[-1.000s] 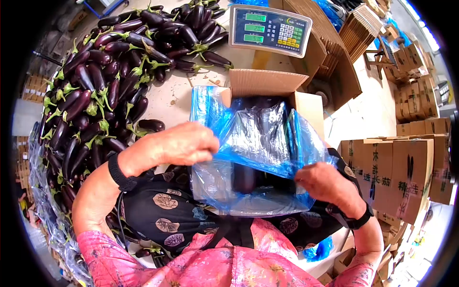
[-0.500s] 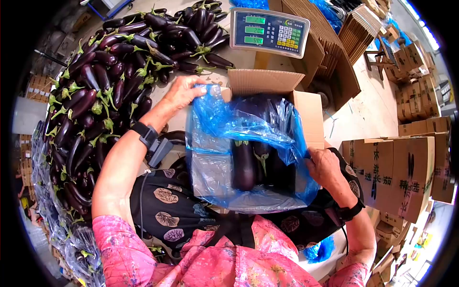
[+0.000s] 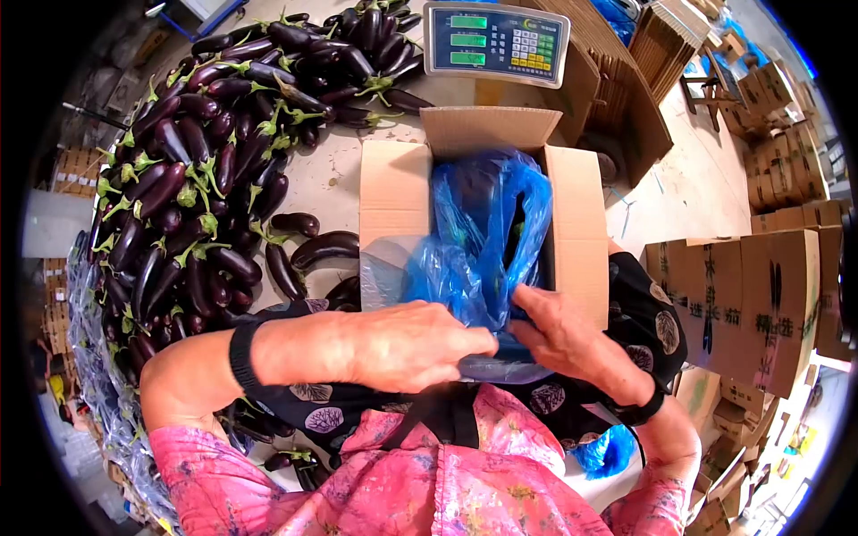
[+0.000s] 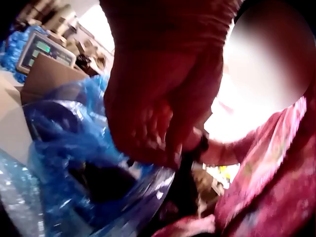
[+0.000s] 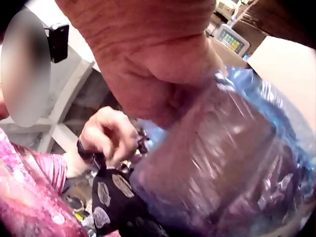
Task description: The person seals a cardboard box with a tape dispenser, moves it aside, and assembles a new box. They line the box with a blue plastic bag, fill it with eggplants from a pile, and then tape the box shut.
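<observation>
An open cardboard box (image 3: 393,179) sits before the person, lined with a thin blue plastic bag (image 3: 487,223) that is bunched over the dark eggplants inside. At the bag's front right, the right hand (image 3: 572,335) pinches the film between thumb and fingers; in the right wrist view it blocks part of the bag. Over the box's front edge, the left hand (image 3: 407,347) reaches across with fingers curled, fingertips close to the bag's front film. Whether they hold the film I cannot tell. Through a gap in the bag, a dark eggplant (image 4: 106,182) shows in the left wrist view.
A large heap of eggplants (image 3: 179,179) fills the left side, with a few loose ones beside the box. Behind the box stands a digital scale display (image 3: 496,43). Flattened cardboard (image 3: 617,98) leans at back right, and printed cartons (image 3: 751,304) stand at right.
The left hand has come from the box's far left corner to its front. The bag's left side has moved off the box flap and inward. The right hand has shifted left with the film.
</observation>
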Action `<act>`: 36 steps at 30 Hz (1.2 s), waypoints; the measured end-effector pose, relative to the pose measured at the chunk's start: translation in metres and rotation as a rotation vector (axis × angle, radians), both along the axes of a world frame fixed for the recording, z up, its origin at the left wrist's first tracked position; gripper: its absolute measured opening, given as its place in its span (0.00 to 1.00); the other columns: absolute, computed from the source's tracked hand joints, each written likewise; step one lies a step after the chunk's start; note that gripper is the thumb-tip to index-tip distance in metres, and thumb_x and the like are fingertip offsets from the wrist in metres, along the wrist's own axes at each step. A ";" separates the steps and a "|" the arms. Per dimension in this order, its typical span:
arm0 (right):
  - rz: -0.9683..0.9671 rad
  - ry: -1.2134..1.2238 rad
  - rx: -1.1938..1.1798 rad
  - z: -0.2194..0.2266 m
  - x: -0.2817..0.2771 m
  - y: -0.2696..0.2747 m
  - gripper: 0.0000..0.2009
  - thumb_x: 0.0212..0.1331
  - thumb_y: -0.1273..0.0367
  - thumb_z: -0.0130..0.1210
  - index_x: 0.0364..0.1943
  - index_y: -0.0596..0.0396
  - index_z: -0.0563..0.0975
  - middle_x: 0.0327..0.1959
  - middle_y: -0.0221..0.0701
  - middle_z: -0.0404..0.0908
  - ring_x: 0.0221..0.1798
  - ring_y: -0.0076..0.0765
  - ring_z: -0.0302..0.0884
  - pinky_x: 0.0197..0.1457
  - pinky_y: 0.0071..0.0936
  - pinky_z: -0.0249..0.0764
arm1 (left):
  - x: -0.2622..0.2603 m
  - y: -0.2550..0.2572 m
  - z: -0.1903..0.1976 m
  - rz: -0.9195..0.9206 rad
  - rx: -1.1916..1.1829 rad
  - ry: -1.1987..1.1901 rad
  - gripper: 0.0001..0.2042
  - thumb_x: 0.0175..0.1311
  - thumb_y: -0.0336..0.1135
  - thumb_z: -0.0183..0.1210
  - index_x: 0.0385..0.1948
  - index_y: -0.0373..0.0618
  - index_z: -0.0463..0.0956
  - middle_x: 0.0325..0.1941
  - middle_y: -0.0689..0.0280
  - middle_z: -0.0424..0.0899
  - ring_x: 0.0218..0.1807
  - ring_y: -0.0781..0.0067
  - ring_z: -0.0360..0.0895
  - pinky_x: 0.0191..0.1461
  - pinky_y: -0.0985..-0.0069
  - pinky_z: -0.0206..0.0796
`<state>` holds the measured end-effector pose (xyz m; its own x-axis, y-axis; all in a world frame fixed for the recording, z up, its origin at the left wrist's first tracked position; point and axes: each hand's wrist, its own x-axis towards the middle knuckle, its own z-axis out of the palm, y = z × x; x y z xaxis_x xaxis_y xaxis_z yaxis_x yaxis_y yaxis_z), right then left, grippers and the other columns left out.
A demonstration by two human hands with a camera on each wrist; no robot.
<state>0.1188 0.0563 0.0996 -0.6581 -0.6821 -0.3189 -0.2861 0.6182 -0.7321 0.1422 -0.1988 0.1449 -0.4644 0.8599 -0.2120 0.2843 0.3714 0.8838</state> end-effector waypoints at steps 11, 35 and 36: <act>-0.443 -0.679 -0.114 0.008 0.033 0.079 0.21 0.63 0.53 0.62 0.43 0.59 0.80 0.27 0.26 0.78 0.30 0.20 0.71 0.34 0.21 0.68 | 0.061 -0.030 -0.048 0.171 -0.492 0.311 0.28 0.51 0.34 0.68 0.54 0.36 0.68 0.39 0.50 0.76 0.44 0.41 0.75 0.46 0.54 0.71; -0.002 -0.161 -0.146 -0.022 -0.012 0.088 0.16 0.59 0.68 0.62 0.51 0.58 0.79 0.42 0.37 0.85 0.44 0.36 0.82 0.52 0.30 0.76 | 0.009 0.025 -0.057 0.262 -0.122 -0.360 0.26 0.58 0.44 0.67 0.55 0.37 0.75 0.45 0.57 0.82 0.44 0.68 0.78 0.51 0.70 0.72; -0.048 -0.229 -0.304 -0.018 -0.008 0.076 0.19 0.61 0.66 0.60 0.54 0.58 0.77 0.46 0.35 0.83 0.48 0.33 0.80 0.55 0.29 0.74 | 0.005 0.037 -0.053 0.204 -0.060 -0.228 0.17 0.57 0.39 0.64 0.43 0.37 0.78 0.36 0.53 0.83 0.41 0.59 0.81 0.47 0.67 0.72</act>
<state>0.1109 0.1319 0.0813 -0.6270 -0.7383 -0.2487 -0.0702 0.3714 -0.9258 0.1475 -0.1620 0.0916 -0.5609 0.7365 -0.3780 -0.0049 0.4537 0.8911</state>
